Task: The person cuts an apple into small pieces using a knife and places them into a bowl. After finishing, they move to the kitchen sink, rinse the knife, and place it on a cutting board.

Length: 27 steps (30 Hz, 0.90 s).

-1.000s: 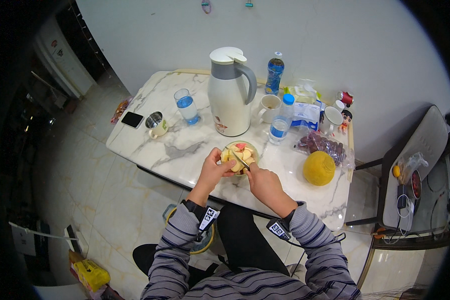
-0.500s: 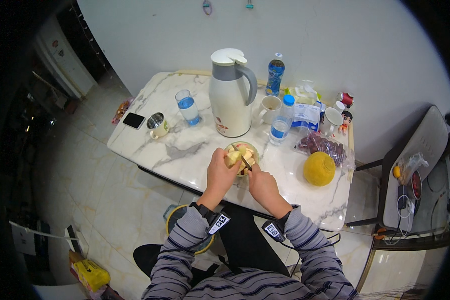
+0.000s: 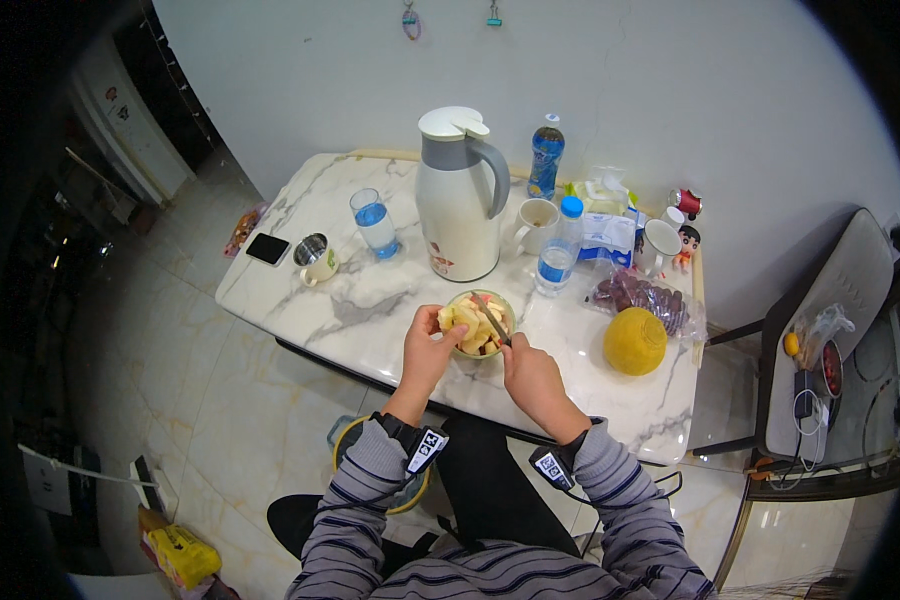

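A pale, peeled piece of fruit (image 3: 454, 320), seemingly apple, is pinched in my left hand (image 3: 425, 358) over the left side of a small bowl (image 3: 513, 312). Cut chunks of pale fruit fill the bowl, some with reddish edges. My right hand (image 3: 536, 385) is closed round the handle of a small knife (image 3: 492, 321). Its blade points up and left across the bowl, close beside the held piece; whether they touch I cannot tell. Behind the bowl stands a large white and grey thermos jug (image 3: 460, 215).
On the marble-patterned table (image 3: 360, 305) stand a glass of water (image 3: 375, 225), a metal-lined cup (image 3: 316, 260) and a phone (image 3: 268, 249). To the right are a water bottle (image 3: 558, 255), mugs, bagged grapes (image 3: 640, 290) and a yellow round fruit (image 3: 634, 341). A bucket (image 3: 342, 435) sits below.
My left hand has moved left and slightly down with the fruit piece, turning it. The knife is now more apart from the piece, and more of the bowl's contents show.
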Tool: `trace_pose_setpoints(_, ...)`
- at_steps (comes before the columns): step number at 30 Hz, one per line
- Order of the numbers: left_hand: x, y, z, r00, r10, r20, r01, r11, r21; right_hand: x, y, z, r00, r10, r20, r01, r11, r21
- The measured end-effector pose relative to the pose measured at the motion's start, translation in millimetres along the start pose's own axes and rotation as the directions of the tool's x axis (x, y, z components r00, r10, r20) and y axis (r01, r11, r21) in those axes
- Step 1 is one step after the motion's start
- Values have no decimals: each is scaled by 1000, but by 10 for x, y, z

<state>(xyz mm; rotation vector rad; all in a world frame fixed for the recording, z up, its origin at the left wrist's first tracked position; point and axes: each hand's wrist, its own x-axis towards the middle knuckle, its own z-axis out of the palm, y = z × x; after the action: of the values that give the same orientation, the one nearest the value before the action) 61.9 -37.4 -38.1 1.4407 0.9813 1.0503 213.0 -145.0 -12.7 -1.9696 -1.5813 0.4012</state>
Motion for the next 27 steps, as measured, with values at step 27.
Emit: trace_pose_setpoints(27,-30,222,-115,921,-188,341,324,857,-401,-47,121,-219,971,-238,31,239,947,-215)
